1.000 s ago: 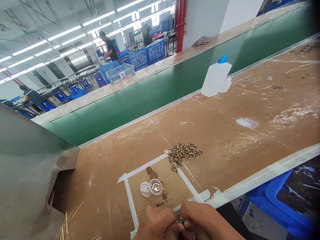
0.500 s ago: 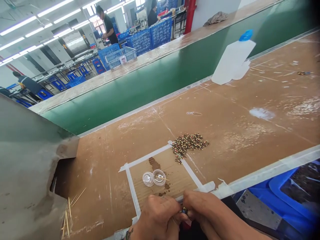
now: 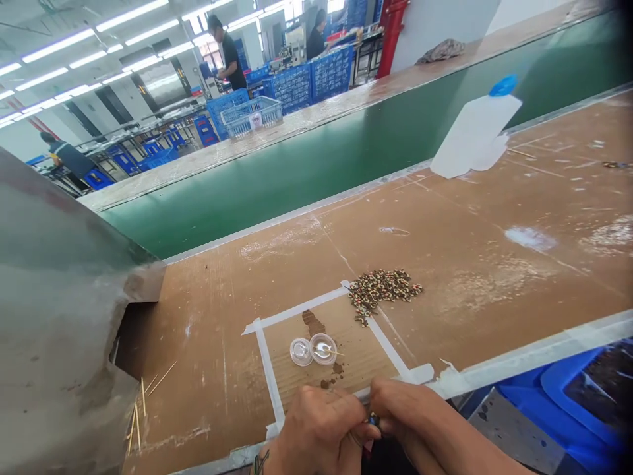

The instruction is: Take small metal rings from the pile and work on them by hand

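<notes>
Factory benches and blue crates stretch behind your brown worktop (image 3: 445,264), where a taped square (image 3: 267,376) lies just beyond your knuckles. Ahead and to the right of both hands sits the bead pile (image 3: 383,287), nearer your right hand (image 3: 420,422). Your left hand (image 3: 316,432) meets it fingertip to fingertip, both pinched narrow on a small dark part (image 3: 372,418) between them.

Brown bench (image 3: 445,264), bead pile (image 3: 383,287), clear cups (image 3: 314,349) (taped square), bottle (image 3: 475,132)
</notes>
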Action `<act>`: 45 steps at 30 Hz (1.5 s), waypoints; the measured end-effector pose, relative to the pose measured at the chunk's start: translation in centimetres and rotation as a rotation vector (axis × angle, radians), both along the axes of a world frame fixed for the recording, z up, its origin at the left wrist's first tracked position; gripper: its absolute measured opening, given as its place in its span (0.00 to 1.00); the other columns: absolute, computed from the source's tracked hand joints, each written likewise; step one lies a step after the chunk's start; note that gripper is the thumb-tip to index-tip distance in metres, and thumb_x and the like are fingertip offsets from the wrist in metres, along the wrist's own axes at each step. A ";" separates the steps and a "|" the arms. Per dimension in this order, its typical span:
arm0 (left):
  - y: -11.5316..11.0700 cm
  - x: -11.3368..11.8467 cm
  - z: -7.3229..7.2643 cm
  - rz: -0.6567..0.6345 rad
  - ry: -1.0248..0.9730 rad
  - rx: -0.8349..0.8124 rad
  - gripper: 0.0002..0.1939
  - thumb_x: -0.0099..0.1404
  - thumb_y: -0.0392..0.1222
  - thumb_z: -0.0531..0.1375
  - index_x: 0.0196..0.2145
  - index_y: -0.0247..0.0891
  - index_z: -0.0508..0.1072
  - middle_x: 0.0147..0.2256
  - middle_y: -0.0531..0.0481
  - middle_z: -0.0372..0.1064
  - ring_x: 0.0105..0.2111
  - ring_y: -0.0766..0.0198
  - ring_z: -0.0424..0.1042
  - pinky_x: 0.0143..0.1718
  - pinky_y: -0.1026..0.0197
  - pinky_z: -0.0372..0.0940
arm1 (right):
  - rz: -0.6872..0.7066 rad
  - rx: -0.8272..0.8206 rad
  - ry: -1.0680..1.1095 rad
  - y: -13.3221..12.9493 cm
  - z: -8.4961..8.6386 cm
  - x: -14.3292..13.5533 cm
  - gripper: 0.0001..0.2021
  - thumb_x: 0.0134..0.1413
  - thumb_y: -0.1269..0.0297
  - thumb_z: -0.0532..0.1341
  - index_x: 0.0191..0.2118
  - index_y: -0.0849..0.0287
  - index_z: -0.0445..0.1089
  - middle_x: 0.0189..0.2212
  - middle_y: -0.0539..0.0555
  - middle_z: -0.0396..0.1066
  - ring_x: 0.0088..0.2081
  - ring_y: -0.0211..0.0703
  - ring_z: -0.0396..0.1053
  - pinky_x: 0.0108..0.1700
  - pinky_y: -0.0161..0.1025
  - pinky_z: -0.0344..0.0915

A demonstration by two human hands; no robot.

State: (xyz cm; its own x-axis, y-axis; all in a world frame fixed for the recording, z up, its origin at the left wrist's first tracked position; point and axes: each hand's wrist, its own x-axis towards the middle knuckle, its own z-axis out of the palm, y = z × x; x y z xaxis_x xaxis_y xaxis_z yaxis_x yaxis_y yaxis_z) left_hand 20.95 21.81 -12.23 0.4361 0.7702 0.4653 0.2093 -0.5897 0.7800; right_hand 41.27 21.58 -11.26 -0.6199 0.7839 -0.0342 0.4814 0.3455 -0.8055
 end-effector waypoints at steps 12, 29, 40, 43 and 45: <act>0.0 0.0 -0.2 -0.001 0.022 0.032 0.09 0.62 0.30 0.55 0.27 0.40 0.61 0.21 0.55 0.68 0.19 0.69 0.67 0.20 0.67 0.54 | 0.041 -0.019 0.009 0.3 0.3 0.2 0.19 0.72 0.68 0.42 0.37 0.57 0.68 0.35 0.54 0.72 0.37 0.42 0.69 0.41 0.41 0.67; -0.1 -0.2 -0.6 0.043 0.075 0.053 0.13 0.66 0.35 0.56 0.26 0.41 0.57 0.19 0.56 0.61 0.18 0.68 0.60 0.20 0.61 0.49 | 0.055 0.093 0.022 0.6 0.5 0.3 0.16 0.70 0.72 0.45 0.37 0.56 0.68 0.33 0.52 0.71 0.34 0.40 0.69 0.37 0.38 0.66; -0.3 -0.3 -0.4 0.063 0.166 0.082 0.15 0.72 0.39 0.55 0.26 0.40 0.62 0.21 0.54 0.66 0.19 0.66 0.66 0.20 0.59 0.49 | 0.061 0.149 0.060 0.8 0.8 0.2 0.15 0.68 0.75 0.46 0.37 0.55 0.68 0.32 0.51 0.71 0.33 0.38 0.70 0.37 0.35 0.66; -0.4 -0.3 -0.4 0.067 0.155 0.126 0.14 0.71 0.37 0.55 0.26 0.40 0.60 0.21 0.55 0.66 0.19 0.67 0.66 0.20 0.60 0.51 | 0.076 0.197 0.061 0.7 0.6 0.2 0.15 0.68 0.75 0.45 0.37 0.56 0.67 0.32 0.51 0.71 0.33 0.38 0.69 0.35 0.36 0.65; -0.4 -0.3 -0.3 0.046 0.152 0.117 0.14 0.69 0.35 0.56 0.26 0.40 0.60 0.21 0.55 0.66 0.19 0.68 0.66 0.21 0.60 0.52 | 0.082 0.218 0.067 0.6 0.6 0.2 0.16 0.68 0.76 0.45 0.37 0.56 0.66 0.32 0.51 0.71 0.33 0.38 0.68 0.36 0.36 0.65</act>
State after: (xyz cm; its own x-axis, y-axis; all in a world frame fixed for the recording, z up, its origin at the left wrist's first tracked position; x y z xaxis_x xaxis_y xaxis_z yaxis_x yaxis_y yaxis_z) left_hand 20.61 21.43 -12.56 0.4737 0.7355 0.4844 0.3483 -0.6616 0.6641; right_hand 41.49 22.21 -10.65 -0.6767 0.7154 0.1737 0.3930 0.5506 -0.7365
